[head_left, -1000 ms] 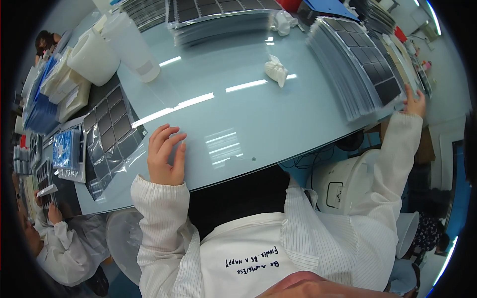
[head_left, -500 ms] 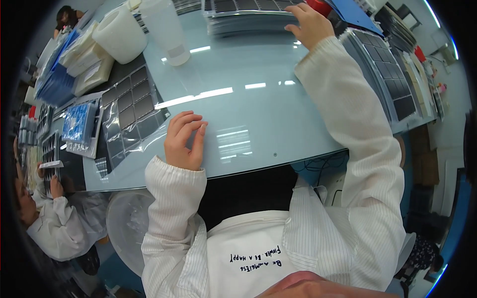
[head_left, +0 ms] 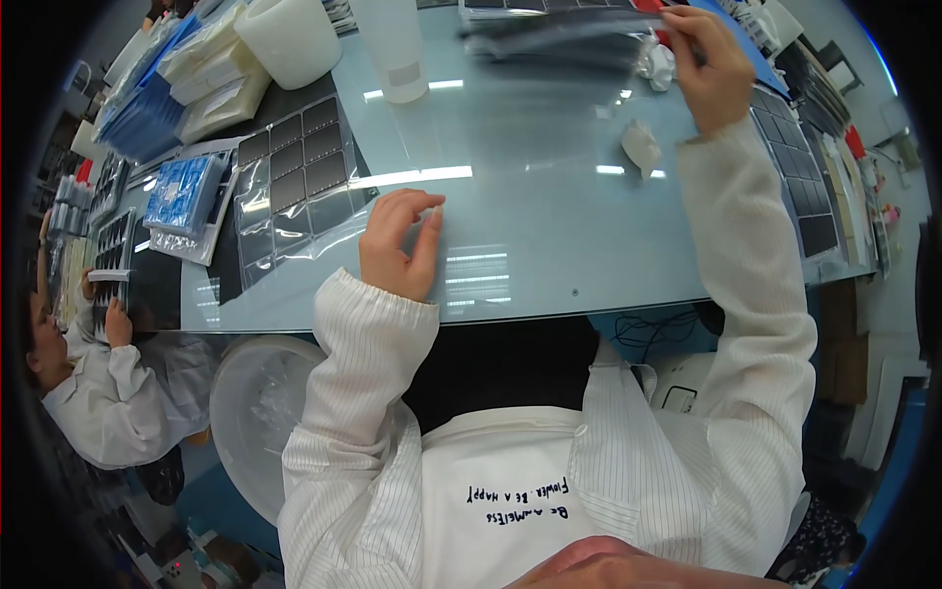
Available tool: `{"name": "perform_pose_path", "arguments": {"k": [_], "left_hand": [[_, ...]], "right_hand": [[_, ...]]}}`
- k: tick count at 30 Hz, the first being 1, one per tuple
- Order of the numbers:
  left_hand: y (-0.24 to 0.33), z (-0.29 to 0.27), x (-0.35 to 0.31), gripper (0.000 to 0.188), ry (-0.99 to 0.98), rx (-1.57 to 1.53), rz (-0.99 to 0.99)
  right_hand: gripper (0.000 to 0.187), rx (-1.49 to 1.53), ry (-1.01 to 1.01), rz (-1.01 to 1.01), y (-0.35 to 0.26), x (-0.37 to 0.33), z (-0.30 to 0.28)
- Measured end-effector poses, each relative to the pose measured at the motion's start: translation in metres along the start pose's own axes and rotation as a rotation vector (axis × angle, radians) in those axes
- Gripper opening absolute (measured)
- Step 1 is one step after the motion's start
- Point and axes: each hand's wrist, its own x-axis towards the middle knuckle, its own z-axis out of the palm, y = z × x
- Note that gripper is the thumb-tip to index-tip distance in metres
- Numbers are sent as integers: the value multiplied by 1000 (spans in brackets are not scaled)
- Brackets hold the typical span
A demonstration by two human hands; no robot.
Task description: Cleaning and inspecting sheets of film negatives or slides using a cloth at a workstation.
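Note:
My right hand [head_left: 713,74] is at the far right of the glass-topped table [head_left: 549,236], fingers pinched on the edge of a dark, motion-blurred sheet [head_left: 559,39]. The sheet looks like the clear plastic ones with dark squares. Behind it shows part of another dark-squared sheet [head_left: 535,4]. Below the right wrist lies a crumpled white scrap [head_left: 642,147], and a second white scrap [head_left: 659,65] is beside the sheet's edge. My left hand [head_left: 400,243] rests near the table's front edge, fingers loosely curled, thumb apart, holding nothing.
To the left lie a plastic sheet with dark squares [head_left: 304,157], a blue packet [head_left: 184,194] and stacked bags [head_left: 211,83]. A white roll [head_left: 287,44] and a translucent bottle [head_left: 391,49] stand behind. More sheets [head_left: 800,172] lie right. A bin [head_left: 257,412] stands below; a co-worker [head_left: 118,393] sits left.
My right hand has closed on a dark sheet and moved it up and toward the right. Two white scraps have come into sight. My left hand stays by the table's front edge.

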Motion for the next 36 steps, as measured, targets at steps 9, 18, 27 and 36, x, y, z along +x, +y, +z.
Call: {"name": "perform_pose_path", "arguments": {"k": [9, 18, 27, 36], "left_hand": [[-16, -3, -13, 49, -231, -708, -217], [16, -13, -30, 21, 12, -1071, -524], [47, -19, -42, 32, 50, -753, -187], [53, -19, -52, 47, 28, -642, -116]], "right_hand": [[12, 441, -408, 86, -178, 30, -55], [11, 429, -369, 167, -203, -28, -61], [40, 544, 22, 1004, -236, -88, -69], [12, 650, -12, 1426, -240, -85, -92]]}}
